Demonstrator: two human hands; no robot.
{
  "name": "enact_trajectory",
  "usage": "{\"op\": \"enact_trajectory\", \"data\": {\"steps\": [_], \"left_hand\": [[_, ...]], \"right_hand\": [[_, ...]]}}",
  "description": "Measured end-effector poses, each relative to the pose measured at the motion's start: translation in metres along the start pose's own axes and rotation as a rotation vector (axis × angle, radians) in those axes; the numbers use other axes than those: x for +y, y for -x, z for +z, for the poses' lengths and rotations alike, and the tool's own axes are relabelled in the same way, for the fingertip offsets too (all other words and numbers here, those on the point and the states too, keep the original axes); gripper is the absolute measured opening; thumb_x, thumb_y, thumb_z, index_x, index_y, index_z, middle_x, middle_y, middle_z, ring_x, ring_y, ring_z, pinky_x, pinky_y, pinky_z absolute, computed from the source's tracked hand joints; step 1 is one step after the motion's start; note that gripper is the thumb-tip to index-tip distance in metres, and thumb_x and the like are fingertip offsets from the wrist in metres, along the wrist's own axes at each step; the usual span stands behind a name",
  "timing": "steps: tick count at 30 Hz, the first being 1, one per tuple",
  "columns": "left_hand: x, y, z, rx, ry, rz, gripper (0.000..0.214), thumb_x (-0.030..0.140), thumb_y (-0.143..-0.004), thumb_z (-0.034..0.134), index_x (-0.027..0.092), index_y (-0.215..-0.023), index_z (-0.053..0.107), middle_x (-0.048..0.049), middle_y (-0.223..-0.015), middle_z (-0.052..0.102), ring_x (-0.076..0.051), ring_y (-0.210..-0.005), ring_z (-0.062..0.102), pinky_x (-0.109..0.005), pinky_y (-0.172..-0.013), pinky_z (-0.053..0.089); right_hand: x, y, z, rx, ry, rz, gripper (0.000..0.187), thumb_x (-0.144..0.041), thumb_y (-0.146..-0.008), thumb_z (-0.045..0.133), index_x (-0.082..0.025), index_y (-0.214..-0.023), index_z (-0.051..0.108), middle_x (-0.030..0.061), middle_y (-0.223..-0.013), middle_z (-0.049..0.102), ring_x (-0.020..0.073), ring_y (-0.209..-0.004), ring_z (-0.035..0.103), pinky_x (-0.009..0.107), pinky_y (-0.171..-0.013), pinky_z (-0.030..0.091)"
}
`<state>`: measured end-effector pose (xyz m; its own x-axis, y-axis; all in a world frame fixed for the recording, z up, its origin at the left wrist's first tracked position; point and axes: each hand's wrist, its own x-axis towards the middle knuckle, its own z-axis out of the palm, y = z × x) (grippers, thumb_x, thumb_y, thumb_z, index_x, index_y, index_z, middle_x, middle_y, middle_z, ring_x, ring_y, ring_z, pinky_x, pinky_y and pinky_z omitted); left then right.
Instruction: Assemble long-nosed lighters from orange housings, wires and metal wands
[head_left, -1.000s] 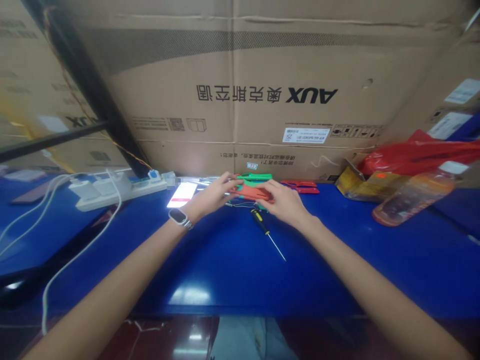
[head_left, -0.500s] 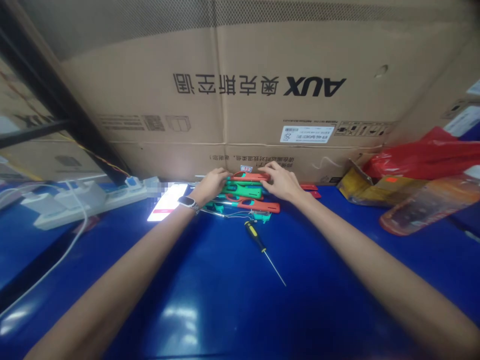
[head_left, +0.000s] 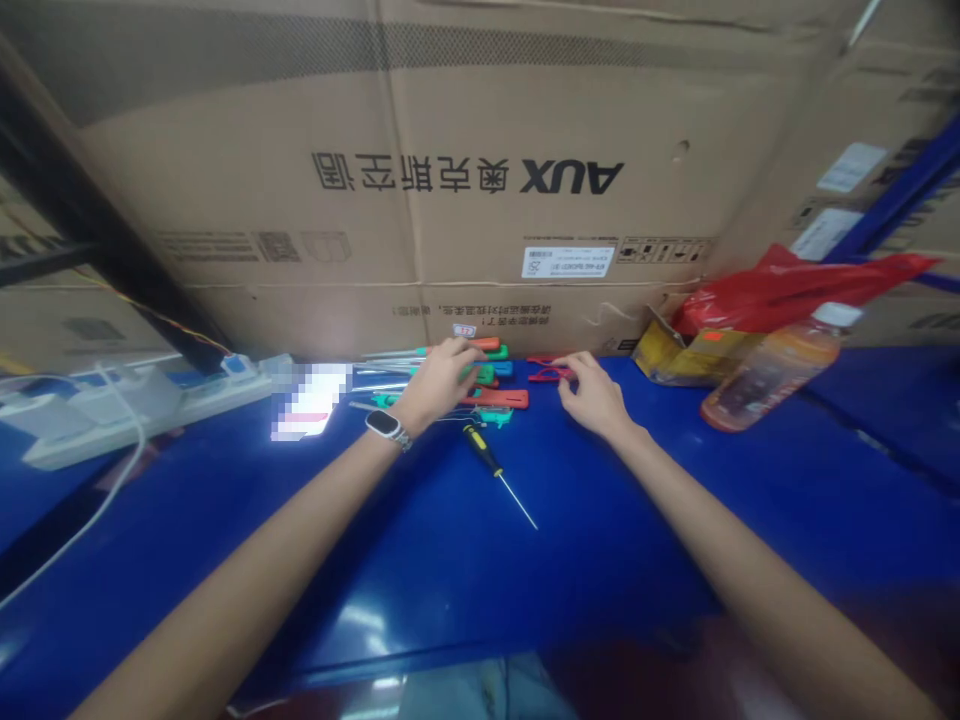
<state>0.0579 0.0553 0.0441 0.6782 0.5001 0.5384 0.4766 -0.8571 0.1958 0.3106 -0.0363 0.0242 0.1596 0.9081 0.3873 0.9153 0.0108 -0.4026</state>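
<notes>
While your right hand is touching red parts on the worktop, your left hand is covering piled lighters; neither grasp is showing clearly, and any uneven push is risking a slide.

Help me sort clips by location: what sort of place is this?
Probably a small workshop or storeroom work area: a screwdriver lies near a cluster of bright-handled tools on a blue table, and a large cardboard carton stands behind them.
</notes>
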Motion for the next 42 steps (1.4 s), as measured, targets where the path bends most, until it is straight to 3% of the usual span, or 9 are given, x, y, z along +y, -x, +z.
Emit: {"op": "enact_trajectory", "data": {"steps": [6,13,16,22,26,31,36,39,42], "left_hand": [[0.043,-0.037,0.045,-0.198,-0.019,0.014,0.021,0.017,-0.095,0.05,0.016,-0.109,0.065,-0.0101,-0.109,0.064,-0.024,-0.104,0.061,-0.039,-0.095,0.05],[0.06,-0.091,0.085,-0.365,-0.157,-0.029,0.032,0.015,-0.088,0.057,0.01,-0.119,0.06,-0.0179,-0.118,0.063,-0.03,-0.113,0.06,-0.04,-0.095,0.05],[0.058,-0.109,0.097,-0.431,-0.183,-0.039,0.038,0.013,-0.079,0.065,0.013,-0.117,0.062,-0.0166,-0.114,0.067,-0.03,-0.107,0.065,-0.038,-0.089,0.052],[0.051,-0.118,0.105,-0.444,-0.234,-0.04,0.028,0.009,-0.082,0.058,0.017,-0.107,0.069,-0.0134,-0.102,0.072,-0.028,-0.1,0.069,-0.036,-0.087,0.052],[0.058,-0.111,0.088,-0.386,-0.247,-0.03,0.03,0.011,-0.092,0.045,0.016,-0.107,0.07,-0.015,-0.101,0.072,-0.028,-0.096,0.069,-0.038,-0.084,0.051],[0.07,-0.067,0.027,-0.257,-0.283,0.055,0.028,0.014,-0.096,0.045,0.016,-0.108,0.071,-0.0115,-0.101,0.072,-0.027,-0.099,0.066,-0.039,-0.087,0.049],[0.057,0.033,-0.034,-0.116,-0.326,0.078,0.028,0.026,-0.101,0.045,0.023,-0.115,0.07,-0.0071,-0.104,0.073,-0.025,-0.096,0.065,-0.039,-0.083,0.05],[0.041,0.092,-0.052,-0.09,-0.318,-0.001,0.03,0.027,-0.102,0.043,0.022,-0.115,0.07,-0.0075,-0.103,0.073,-0.024,-0.093,0.066,-0.038,-0.081,0.052],[0.029,0.128,-0.058,-0.115,-0.275,-0.086,0.031,0.03,-0.103,0.044,0.021,-0.115,0.071,-0.0083,-0.103,0.073,-0.023,-0.092,0.067,-0.037,-0.08,0.054]], "right_hand": [[0.034,0.011,0.0,-0.081,0.14,0.008,0.046,-0.022,-0.087,0.055,-0.022,-0.133,0.06,0.0125,-0.143,0.056,0.0341,-0.134,0.042,0.055,-0.102,0.041],[0.049,-0.015,0.006,-0.146,0.146,0.088,0.059,-0.02,-0.086,0.053,-0.019,-0.145,0.048,0.0148,-0.156,0.041,0.0333,-0.146,0.031,0.058,-0.11,0.031],[0.058,-0.026,0.007,-0.164,0.141,0.1,0.057,-0.018,-0.086,0.051,-0.018,-0.143,0.05,0.0154,-0.153,0.046,0.0321,-0.142,0.037,0.055,-0.109,0.032],[0.069,-0.031,0.007,-0.117,0.143,0.067,0.036,-0.018,-0.09,0.051,-0.02,-0.123,0.065,0.0129,-0.127,0.066,0.031,-0.121,0.056,0.049,-0.102,0.036],[0.065,-0.022,0.001,-0.028,0.117,0.041,0.027,-0.018,-0.091,0.051,-0.019,-0.111,0.069,0.0118,-0.115,0.069,0.0292,-0.111,0.06,0.043,-0.095,0.039],[0.032,0.008,-0.011,0.116,-0.038,-0.166,0.021,-0.022,-0.093,0.055,-0.021,-0.108,0.071,0.0074,-0.106,0.072,0.0248,-0.102,0.065,0.037,-0.089,0.041],[-0.034,0.036,-0.004,0.013,-0.077,-0.451,0.023,-0.027,-0.098,0.054,-0.023,-0.113,0.071,0.0067,-0.11,0.074,0.0221,-0.102,0.065,0.037,-0.09,0.038],[-0.074,0.042,0.014,-0.081,-0.076,-0.592,0.023,-0.028,-0.099,0.054,-0.024,-0.113,0.072,0.0068,-0.11,0.075,0.0225,-0.104,0.065,0.039,-0.091,0.037],[-0.103,0.043,0.032,-0.167,-0.079,-0.641,0.022,-0.026,-0.098,0.055,-0.023,-0.113,0.072,0.0078,-0.109,0.075,0.0237,-0.108,0.065,0.04,-0.094,0.036]]}}
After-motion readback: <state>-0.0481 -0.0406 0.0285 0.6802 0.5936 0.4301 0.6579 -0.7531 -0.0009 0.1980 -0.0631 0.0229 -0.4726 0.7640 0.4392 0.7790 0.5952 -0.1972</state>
